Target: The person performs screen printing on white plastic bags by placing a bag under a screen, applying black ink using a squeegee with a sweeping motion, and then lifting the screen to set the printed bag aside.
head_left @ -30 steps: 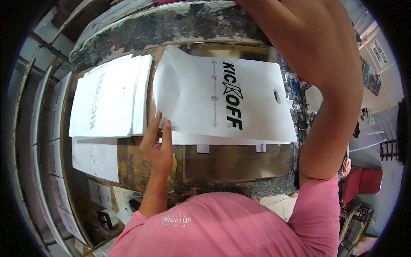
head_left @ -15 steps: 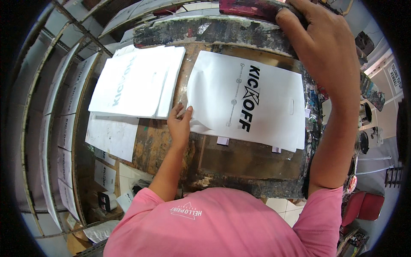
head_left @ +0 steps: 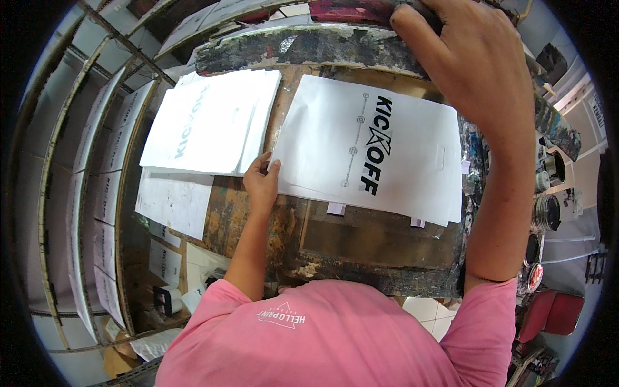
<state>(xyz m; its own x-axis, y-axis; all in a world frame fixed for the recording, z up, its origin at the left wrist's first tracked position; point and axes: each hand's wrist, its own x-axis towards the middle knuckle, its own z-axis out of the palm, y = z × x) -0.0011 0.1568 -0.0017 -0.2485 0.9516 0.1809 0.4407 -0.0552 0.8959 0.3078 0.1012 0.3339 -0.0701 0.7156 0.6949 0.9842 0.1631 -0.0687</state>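
A white flat bag [head_left: 412, 148] with black lettering and a slot near its right side lies on the brown, ink-stained board [head_left: 361, 238]. By its lower left corner is my left hand [head_left: 261, 184], thumb and fingers slightly apart, the thumb at the bag's edge. To the left lies a stack of similar white bags [head_left: 222, 122], a loose white sheet [head_left: 174, 201] under it. At the upper right my right hand [head_left: 480, 68] is closed around a dark, red-stained bar [head_left: 361, 11], its fingertips partly out of view. A thick ink-crusted frame bar [head_left: 309, 48] crosses beyond the bags.
Metal drying racks [head_left: 80, 174] with printed white bags stand at the left. Several cans [head_left: 547, 213] line the right side, above a red chair [head_left: 554, 313]. Small white tabs [head_left: 336, 209] show at the bag's near edge.
My left hand has drawn slightly left from the bag, whose left edge now lies flatter. My right hand and the red-stained bar have shifted a little to the left.
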